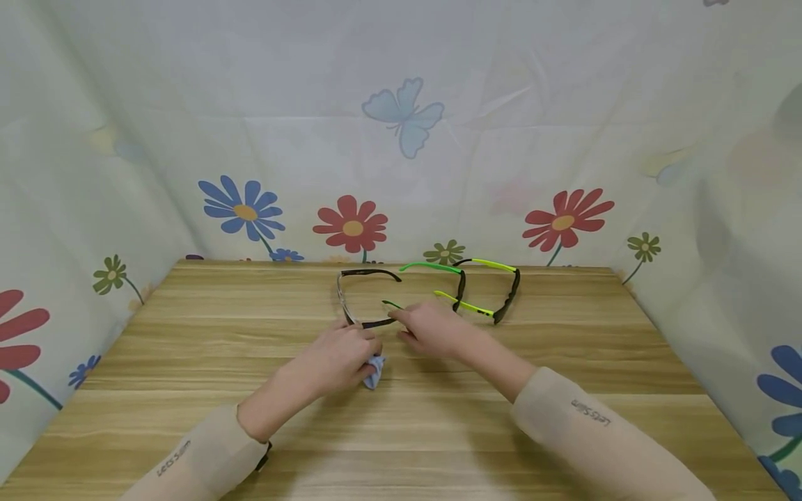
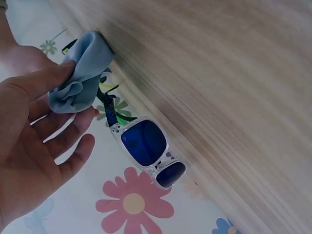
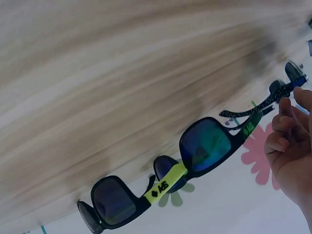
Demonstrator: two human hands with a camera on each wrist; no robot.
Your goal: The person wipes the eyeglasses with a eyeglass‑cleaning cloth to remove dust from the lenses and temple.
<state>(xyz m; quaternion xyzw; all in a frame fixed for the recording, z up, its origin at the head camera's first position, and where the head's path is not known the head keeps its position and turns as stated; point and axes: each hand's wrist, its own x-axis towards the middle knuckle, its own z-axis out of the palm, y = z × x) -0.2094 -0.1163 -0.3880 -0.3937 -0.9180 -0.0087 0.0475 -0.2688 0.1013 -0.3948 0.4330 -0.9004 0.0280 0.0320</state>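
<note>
My left hand point(image 1: 335, 355) pinches a small blue cloth point(image 2: 83, 73) between thumb and fingers, its other fingers loosely bent. Just beyond that hand, sunglasses with a clear front frame point(image 2: 165, 146), blue lenses and dark speckled temples rest on the table. My right hand point(image 1: 435, 330) reaches over the near temple point(image 3: 265, 102) of this pair, index finger and thumb apart in the head view. Whether its fingertips touch the temple cannot be made out. Beside it stand black-framed sunglasses with green temples point(image 1: 432, 266), partly hidden by the right hand.
Black-framed sunglasses with yellow temples point(image 1: 495, 264) stand furthest right in the row. The wooden table point(image 1: 219, 306) ends at a white curtain point(image 1: 301, 139) printed with flowers and a butterfly, which also hangs along both sides.
</note>
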